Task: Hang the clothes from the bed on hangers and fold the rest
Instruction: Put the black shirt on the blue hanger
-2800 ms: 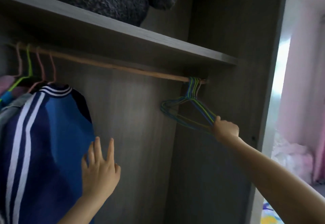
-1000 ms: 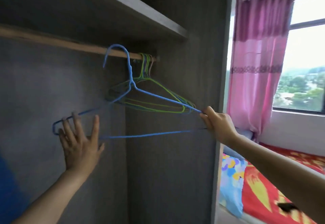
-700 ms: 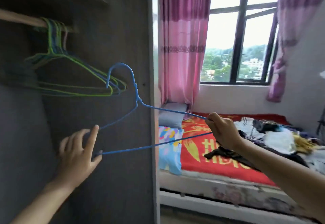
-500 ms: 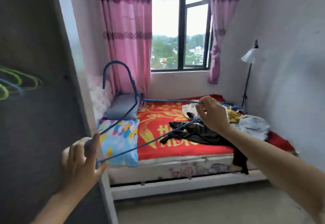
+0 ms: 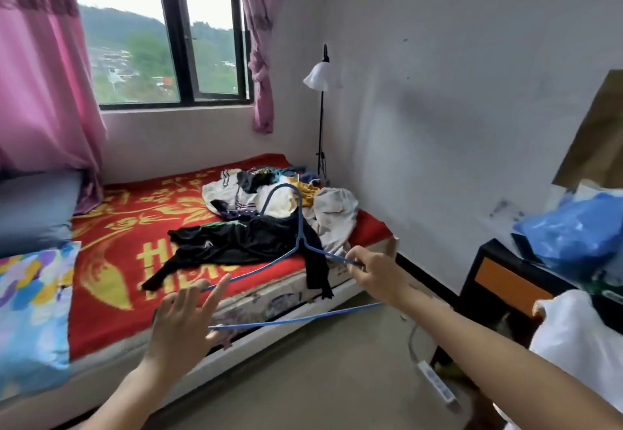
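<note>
A blue wire hanger (image 5: 298,227) hangs in the air between my hands, its hook pointing up. My right hand (image 5: 374,273) grips its right corner. My left hand (image 5: 183,325) has straight, spread fingers against the hanger's left end. Beyond it, a black garment (image 5: 242,244) lies spread on the red and gold blanket of the bed (image 5: 118,261), one end hanging over the edge. A heap of white, yellow and dark clothes (image 5: 286,198) lies behind it near the wall.
A floor lamp (image 5: 318,99) stands in the corner by the bed. Pillows (image 5: 33,207) lie at the bed's left end. To the right are a dark cabinet (image 5: 512,281) with a blue bag (image 5: 573,234) on top, and a power strip (image 5: 436,384) on the floor.
I took one blue hanger off the wardrobe rail and turned from the wardrobe toward the bed. The hanger came along between both hands.
</note>
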The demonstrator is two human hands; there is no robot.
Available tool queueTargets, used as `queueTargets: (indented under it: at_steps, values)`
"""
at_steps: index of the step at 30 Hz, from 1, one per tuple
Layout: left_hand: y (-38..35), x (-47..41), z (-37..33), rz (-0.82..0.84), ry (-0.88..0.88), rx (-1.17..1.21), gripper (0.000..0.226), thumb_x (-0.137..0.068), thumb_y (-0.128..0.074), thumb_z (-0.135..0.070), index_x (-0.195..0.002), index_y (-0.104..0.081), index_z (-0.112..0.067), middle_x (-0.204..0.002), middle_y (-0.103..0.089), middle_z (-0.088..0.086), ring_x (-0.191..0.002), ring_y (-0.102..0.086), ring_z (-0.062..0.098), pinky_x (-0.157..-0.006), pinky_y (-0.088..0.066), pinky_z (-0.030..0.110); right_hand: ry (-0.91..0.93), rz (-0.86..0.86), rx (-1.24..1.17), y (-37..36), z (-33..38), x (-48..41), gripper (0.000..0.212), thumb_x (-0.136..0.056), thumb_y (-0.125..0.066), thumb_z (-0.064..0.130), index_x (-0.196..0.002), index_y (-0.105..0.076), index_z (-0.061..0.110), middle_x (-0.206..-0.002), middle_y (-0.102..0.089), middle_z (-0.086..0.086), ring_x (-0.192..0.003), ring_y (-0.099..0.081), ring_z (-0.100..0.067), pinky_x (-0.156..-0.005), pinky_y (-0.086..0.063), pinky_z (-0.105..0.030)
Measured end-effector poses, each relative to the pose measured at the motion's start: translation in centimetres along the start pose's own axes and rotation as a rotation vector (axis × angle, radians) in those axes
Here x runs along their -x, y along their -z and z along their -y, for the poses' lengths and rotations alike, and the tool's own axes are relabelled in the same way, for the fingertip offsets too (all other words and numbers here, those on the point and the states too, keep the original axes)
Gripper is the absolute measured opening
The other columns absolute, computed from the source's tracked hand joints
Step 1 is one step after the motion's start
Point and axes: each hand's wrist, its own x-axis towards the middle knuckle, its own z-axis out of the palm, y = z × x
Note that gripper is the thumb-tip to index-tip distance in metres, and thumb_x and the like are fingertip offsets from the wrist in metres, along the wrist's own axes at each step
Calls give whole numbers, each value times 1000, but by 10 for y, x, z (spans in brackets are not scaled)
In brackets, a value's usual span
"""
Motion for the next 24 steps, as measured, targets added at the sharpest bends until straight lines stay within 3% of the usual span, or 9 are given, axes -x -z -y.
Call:
queueTargets:
  at_steps: [2,6,10,13,19,24]
  values:
    - [-33,-14,-19,67,-3,87,124,-18,-96,-28,-128,-41,-15,-103,-50,8,-90,-43,21,-65,-53,41,-73,9,-39,-11,-25,-2,7,-90,-57,13,-94,-61,10,-59,-46,14,-61,-45,-14,-58,-32,-26]
    - [-83,-29,-44,200,19,168,122,-18,-92,-34,-128,-41,-19,-95,-65,4,-91,-44,18,-69,-51,32,-203,98,-175,-41,-56,-16,7,-89,-61,20,-90,-60,14,-63,-50,10,-62,-47,-12,-65,-37,-28]
    - [-114,-33,-32,309,42,197,121,-18,-89,-36,-129,-41,-20,-93,-65,0,-92,-43,14,-73,-47,28,-297,214,-250,-71,-64,-45,37,-90,-57,43,-79,-56,8,-69,-55,-2,-67,-48,-15,-66,-38,-33]
    - [-139,-42,-5,345,70,206,120,-17,-89,-36,-127,-43,-20,-94,-64,0,-92,-44,14,-77,-32,26,-307,309,-187,-100,-60,-86,47,-89,-49,55,-72,-47,11,-66,-50,0,-65,-47,-15,-61,-33,-32]
    - [-195,-71,70,383,80,265,118,-18,-87,-37,-126,-44,-18,-102,-55,-1,-93,-45,14,-78,-32,26,-237,426,-183,-172,-40,-185,38,-91,-49,52,-61,-38,31,-54,-41,12,-50,-39,0,-50,-28,-21]
    - [-250,-113,149,424,64,322,121,-14,-87,-40,-125,-44,-21,-105,-42,-5,-92,-44,11,-76,-31,24,-313,512,-141,-233,-34,-278,47,-90,-49,53,-58,-36,22,-52,-36,11,-48,-34,-8,-51,-26,-27]
